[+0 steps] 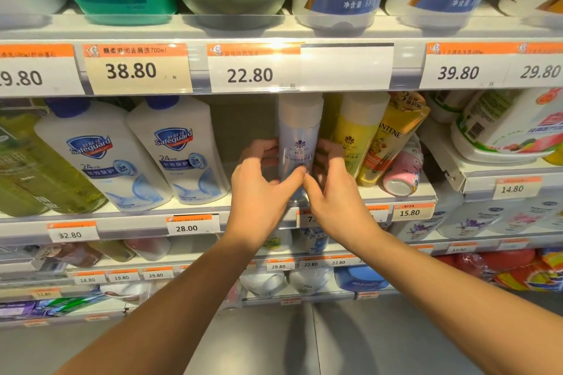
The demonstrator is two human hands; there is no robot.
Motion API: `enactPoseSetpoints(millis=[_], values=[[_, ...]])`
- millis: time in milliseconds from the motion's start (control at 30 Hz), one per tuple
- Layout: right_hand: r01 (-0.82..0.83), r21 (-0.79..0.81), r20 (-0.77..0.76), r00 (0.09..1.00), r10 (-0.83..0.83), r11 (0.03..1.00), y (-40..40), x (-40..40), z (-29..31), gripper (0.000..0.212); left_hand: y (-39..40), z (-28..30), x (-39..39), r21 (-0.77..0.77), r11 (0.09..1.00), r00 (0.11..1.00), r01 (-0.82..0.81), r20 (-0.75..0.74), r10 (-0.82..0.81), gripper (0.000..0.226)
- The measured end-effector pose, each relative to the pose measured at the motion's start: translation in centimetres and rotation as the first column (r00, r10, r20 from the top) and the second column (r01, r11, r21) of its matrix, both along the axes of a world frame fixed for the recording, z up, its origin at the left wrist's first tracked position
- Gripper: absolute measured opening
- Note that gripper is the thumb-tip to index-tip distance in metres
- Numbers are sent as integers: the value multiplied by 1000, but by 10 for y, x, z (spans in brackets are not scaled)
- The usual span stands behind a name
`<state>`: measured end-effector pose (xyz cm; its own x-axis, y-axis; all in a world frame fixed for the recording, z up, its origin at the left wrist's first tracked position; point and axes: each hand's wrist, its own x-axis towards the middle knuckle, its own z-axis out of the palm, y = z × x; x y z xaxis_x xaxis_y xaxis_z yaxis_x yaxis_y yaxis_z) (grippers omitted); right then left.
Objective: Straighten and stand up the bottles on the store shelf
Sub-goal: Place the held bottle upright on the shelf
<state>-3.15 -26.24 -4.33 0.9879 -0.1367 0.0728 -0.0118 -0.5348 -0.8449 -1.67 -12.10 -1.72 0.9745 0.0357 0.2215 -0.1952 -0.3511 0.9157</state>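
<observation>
A pale lilac bottle (300, 131) with a white cap stands upright in the middle of the shelf (195, 207). My left hand (260, 183) wraps its left side and my right hand (332, 183) its right side, thumbs meeting across its front near the base. Right of it stands a yellow bottle (356, 134). An orange Pantene bottle (393, 143) leans to the right against its neighbours. A pink bottle (403, 170) lies tipped over, its base facing me. Two white Safeguard bottles (100, 155) (182, 149) lean on the left.
An open gap (243, 125) sits between the Safeguard bottles and the lilac bottle. Green bottles (33, 173) crowd the far left. White tubs (505, 131) fill a tilted tray at the right. Price-tag rails run along each shelf edge, with more shelves above and below.
</observation>
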Motion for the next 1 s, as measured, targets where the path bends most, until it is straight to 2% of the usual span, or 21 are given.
enactPoseSetpoints(millis=[100,233,400,600,1000], values=[[-6,47,32,999,4,999,3,-2,1,42,7,-5,2,62,998,1000,22,9,-22,41],[-8,71,42,999,5,997,2,-1,-6,33,16,-17,3,108,992,998,57,-19,-55,45],[-12,81,75,997,6,997,3,-2,-5,48,18,-20,1,117,991,997,68,-41,-64,48],[-5,81,83,997,-1,997,2,-1,-9,42,20,-23,7,201,979,999,43,9,-45,48],[-27,85,103,994,18,996,7,3,-15,47,30,-38,11,239,971,999,14,-34,-6,57]])
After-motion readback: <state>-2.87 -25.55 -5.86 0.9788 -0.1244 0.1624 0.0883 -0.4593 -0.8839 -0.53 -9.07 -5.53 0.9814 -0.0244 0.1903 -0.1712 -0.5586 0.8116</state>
